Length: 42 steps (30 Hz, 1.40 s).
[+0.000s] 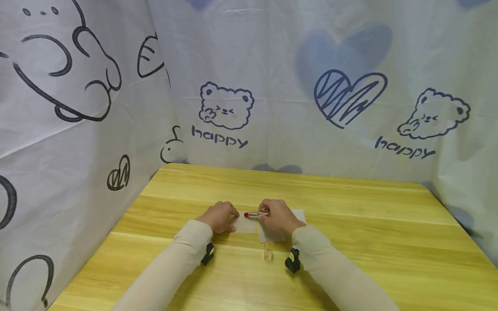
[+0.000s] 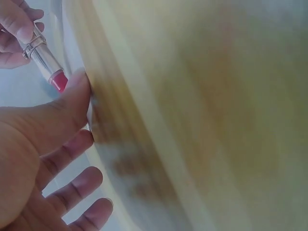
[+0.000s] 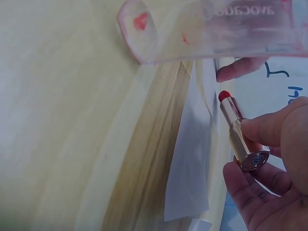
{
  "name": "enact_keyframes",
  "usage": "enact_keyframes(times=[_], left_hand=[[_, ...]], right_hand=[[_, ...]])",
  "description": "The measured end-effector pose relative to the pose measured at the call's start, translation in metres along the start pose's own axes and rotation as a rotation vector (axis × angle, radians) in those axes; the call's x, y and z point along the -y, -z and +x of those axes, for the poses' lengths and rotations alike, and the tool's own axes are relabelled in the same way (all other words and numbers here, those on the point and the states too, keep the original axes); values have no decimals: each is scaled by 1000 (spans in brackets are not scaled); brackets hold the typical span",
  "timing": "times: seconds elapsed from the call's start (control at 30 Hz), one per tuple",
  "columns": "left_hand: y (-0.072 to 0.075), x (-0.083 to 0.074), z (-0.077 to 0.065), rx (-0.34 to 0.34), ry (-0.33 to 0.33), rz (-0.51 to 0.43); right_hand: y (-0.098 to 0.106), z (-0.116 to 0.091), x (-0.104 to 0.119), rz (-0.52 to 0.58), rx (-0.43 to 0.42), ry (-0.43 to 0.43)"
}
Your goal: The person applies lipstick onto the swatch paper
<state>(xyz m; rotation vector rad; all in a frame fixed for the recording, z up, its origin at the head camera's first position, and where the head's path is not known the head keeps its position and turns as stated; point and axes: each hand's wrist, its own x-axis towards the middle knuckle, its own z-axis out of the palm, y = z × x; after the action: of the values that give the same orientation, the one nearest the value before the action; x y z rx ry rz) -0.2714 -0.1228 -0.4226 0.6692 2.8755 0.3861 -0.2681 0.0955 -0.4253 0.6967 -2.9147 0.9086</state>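
Observation:
My right hand (image 1: 278,216) pinches an uncapped lipstick (image 3: 236,132) between thumb and fingers. Its red tip points left toward my left hand, above the white paper (image 3: 190,159). At the paper's left side, my left hand (image 1: 221,217) rests with thumb and fingers spread and loosely bent, the fingertips touching the sheet or the table beside it. The left wrist view shows the lipstick's red tip close to the left thumb (image 2: 72,103). A clear pinkish lipstick cap (image 1: 268,250) stands on the table nearer to me, with mirrored "avocado" lettering in the right wrist view.
The wooden table (image 1: 369,242) extends around both hands. White cloth (image 1: 280,129) with drawn bears and hearts hangs behind and along the left side. A dark wrist device (image 1: 292,260) is strapped at each cuff.

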Motion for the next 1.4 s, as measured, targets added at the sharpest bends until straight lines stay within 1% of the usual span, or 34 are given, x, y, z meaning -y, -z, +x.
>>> enact_keyframes(times=[0.23,0.47,0.87,1.07,1.4], left_hand=[[-2,5,3,-4,-1,-10],[-2,5,2,-6,-1,-27],[2,1,3,-10,23,3],[3,0,3,-17,18,-1],[0,2,4,-22,27,-21]], right_hand=[[-3,2,4,6,-18,-9],[-5,3,4,-2,-24,-23],[-6,4,5,-43,-17,17],[-6,5,6,-79,-31,39],[-5,3,7,-91,-30,76]])
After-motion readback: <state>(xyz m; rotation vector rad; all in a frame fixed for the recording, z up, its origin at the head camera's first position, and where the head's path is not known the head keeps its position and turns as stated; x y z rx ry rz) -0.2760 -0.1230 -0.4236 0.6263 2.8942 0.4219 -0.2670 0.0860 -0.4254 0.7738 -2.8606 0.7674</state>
